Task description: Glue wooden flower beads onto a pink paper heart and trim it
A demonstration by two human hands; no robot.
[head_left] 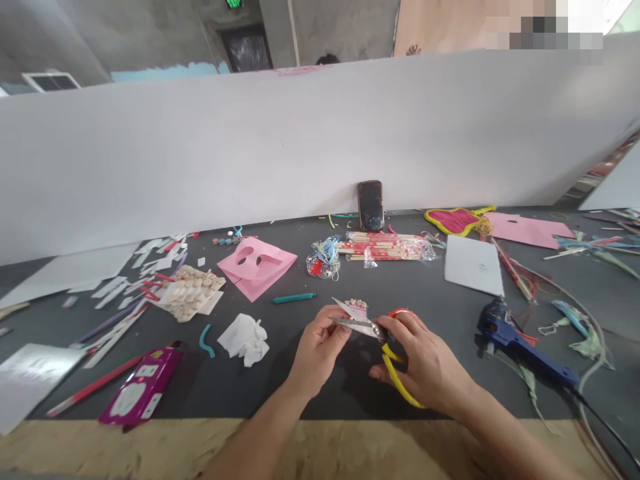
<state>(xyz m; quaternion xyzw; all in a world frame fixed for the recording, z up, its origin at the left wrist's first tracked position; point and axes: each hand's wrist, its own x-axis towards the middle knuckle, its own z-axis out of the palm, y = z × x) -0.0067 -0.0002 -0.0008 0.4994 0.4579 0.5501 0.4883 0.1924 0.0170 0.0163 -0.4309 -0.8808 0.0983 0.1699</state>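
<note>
Near the table's front, my left hand (320,340) pinches a small whitish piece (358,312) whose far edge bears a row of small beige bumps; its exact kind is unclear. My right hand (427,363) grips a pair of scissors (367,327), with yellow and red-orange showing at the handles. The blades are spread apart and reach left to the piece, close to my left fingertips. Part of the piece is hidden by the blades and fingers. Beyond my hands lies a teal marker-like stick (295,298). A crumpled white tissue (245,339) rests left of my left hand.
A blue glue gun (525,350) with its cord lies right. Behind stand a phone (371,205) and a white partition (280,147). Pink mask-shaped paper (256,267), wrapped sticks (385,247), a white card (473,263), a purple packet (145,387) and paper strips (117,290) cover the dark tabletop.
</note>
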